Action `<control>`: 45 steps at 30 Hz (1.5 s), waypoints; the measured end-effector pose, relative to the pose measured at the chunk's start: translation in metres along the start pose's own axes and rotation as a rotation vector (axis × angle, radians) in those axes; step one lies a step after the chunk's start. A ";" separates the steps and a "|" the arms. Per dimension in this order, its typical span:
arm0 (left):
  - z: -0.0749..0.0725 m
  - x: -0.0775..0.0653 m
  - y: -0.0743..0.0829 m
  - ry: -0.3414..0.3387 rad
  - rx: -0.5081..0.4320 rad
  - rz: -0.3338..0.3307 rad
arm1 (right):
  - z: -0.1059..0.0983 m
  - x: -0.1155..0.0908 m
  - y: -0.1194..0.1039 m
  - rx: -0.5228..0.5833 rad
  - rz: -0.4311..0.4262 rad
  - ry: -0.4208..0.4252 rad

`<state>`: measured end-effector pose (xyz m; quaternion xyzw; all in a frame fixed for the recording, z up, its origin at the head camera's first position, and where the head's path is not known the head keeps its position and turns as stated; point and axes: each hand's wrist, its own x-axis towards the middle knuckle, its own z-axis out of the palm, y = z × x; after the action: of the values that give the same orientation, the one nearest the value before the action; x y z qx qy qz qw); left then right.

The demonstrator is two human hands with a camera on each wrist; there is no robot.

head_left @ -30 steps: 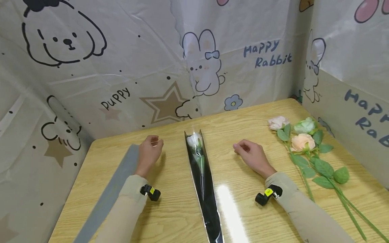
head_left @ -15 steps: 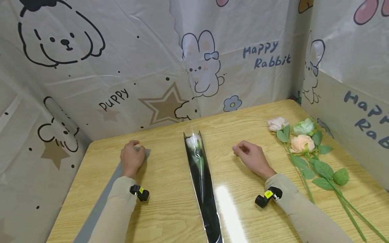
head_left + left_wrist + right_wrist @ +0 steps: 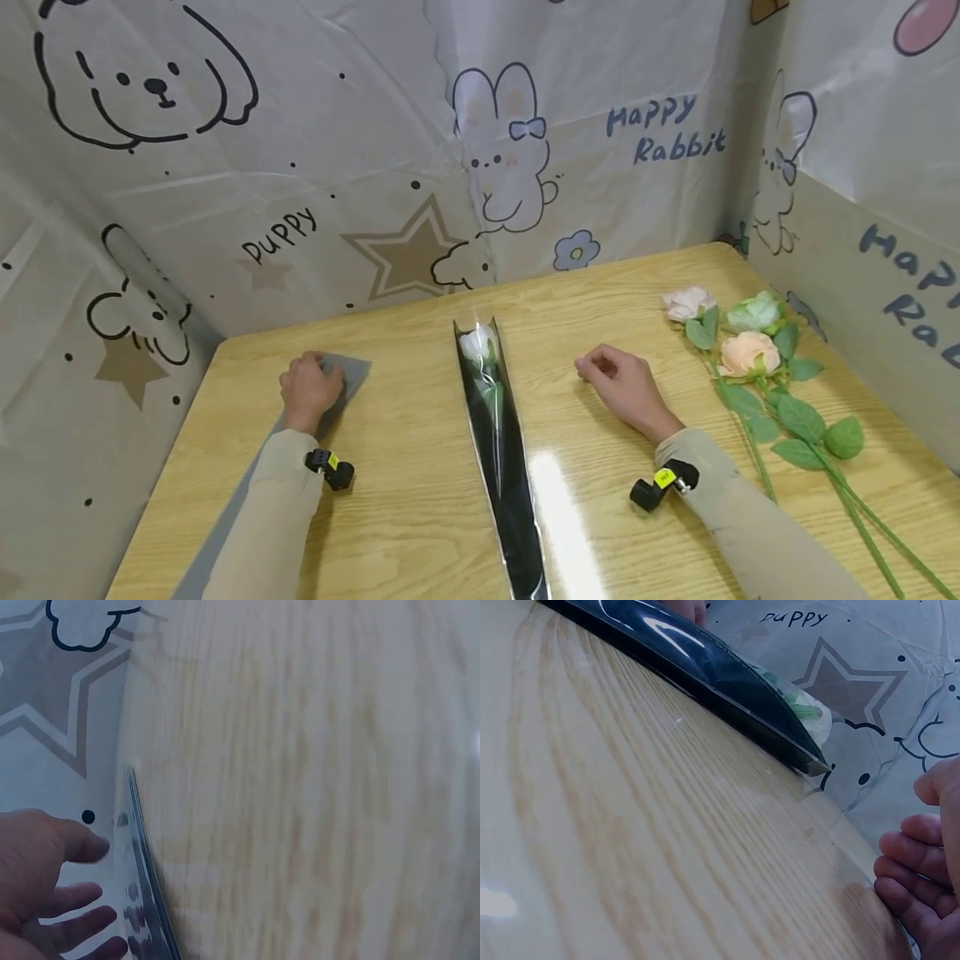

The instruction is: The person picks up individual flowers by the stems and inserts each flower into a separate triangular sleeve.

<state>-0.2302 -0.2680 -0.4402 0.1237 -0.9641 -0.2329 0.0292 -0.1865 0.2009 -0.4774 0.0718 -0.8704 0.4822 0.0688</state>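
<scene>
On the left in the head view, my left hand (image 3: 307, 387) is over the upper end of a long grey flower sleeve (image 3: 354, 371). In the left wrist view its fingers are spread and loosely bent, close beside the sleeve's glossy face (image 3: 150, 907), which mirrors the fingertips. Along the middle lies a black sleeve (image 3: 510, 500) with a clear front, and a white rose (image 3: 477, 343) is inside it. To its right, my right hand (image 3: 626, 392) rests at the table with loosely curled fingers and nothing in them.
Several artificial roses lie on the right of the wooden table (image 3: 420, 467): a pale pink one (image 3: 687, 304), a green-white one (image 3: 753, 312) and a peach one (image 3: 750, 354), with long leafy stems. A printed cloth (image 3: 360, 167) hangs behind the table and along its sides.
My left hand has moved left onto the grey sleeve, and the sleeve's pointed upper corner now shows right of the hand. The right hand and the wrapped rose have stayed put.
</scene>
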 end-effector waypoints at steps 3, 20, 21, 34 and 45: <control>-0.001 0.001 0.000 -0.018 -0.012 -0.010 | -0.001 0.001 0.000 0.001 -0.003 0.002; 0.002 -0.003 -0.001 0.013 0.138 0.057 | 0.002 0.002 -0.001 0.007 0.007 -0.015; 0.003 -0.004 -0.002 0.018 0.140 0.059 | 0.002 0.001 -0.001 0.008 0.007 -0.015; 0.001 -0.006 -0.003 0.098 0.041 0.039 | 0.001 0.000 -0.002 0.004 -0.001 -0.007; -0.008 -0.007 0.003 0.128 -0.045 -0.019 | -0.001 -0.001 -0.003 0.003 -0.001 -0.008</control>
<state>-0.2228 -0.2674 -0.4318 0.1468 -0.9536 -0.2467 0.0911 -0.1848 0.2003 -0.4748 0.0742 -0.8700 0.4830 0.0655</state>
